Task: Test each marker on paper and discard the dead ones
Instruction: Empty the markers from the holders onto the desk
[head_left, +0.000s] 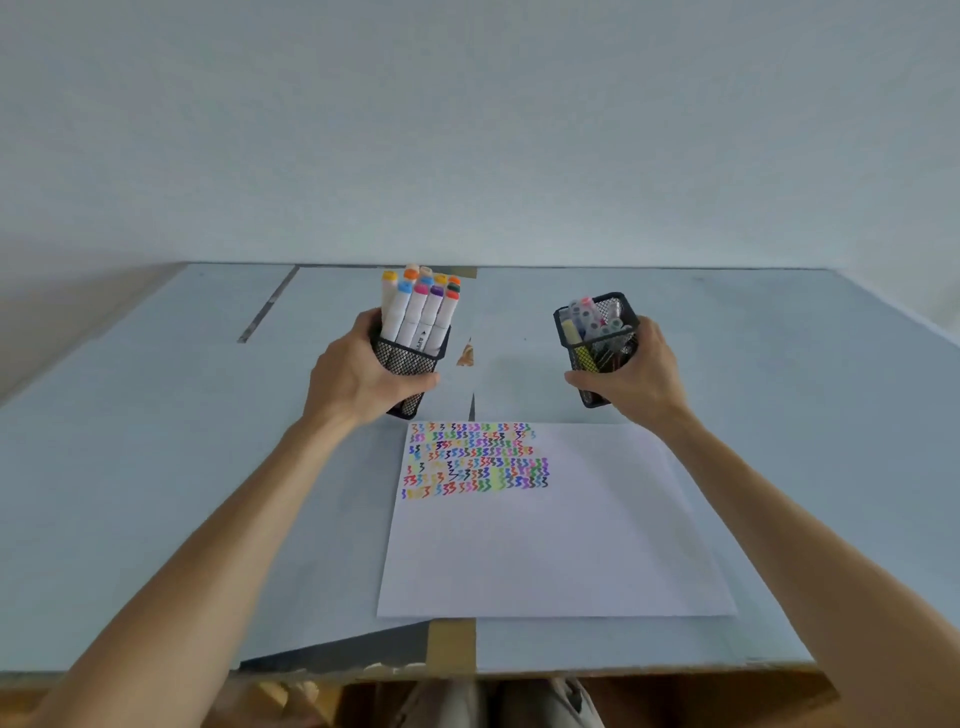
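From the head camera, the left hand (363, 371) grips a mesh cup (410, 364) packed with white markers (421, 312) standing nearly upright, caps up and leaning slightly away. The right hand (631, 371) grips a second mesh cup (597, 338), whose pens (592, 325) sit lower and are hard to tell apart. Both cups stand on the table (156, 441) just beyond the paper (545, 545), whose far left corner carries coloured squiggles (475, 460). The tall markers lie nearest the left hand, so I judge it picks next.

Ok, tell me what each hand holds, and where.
Left hand grips the left mesh cup round its side; right hand grips the right mesh cup round its side.
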